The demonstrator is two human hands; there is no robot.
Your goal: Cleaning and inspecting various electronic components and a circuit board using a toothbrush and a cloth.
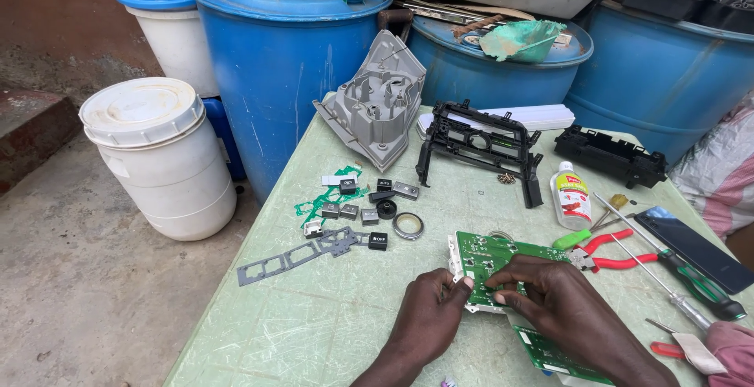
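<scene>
The flat green circuit board (503, 265) looks matt, dotted with shiny solder points. Left of it lie small glossy black and grey plastic buttons (357, 210); beyond it stands a matt black plastic frame (479, 147). Beneath it, the pale green tabletop (314, 324) is scratched and worn.

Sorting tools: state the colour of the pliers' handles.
Red, on the pliers right of the circuit board; head view shows it best.
</scene>
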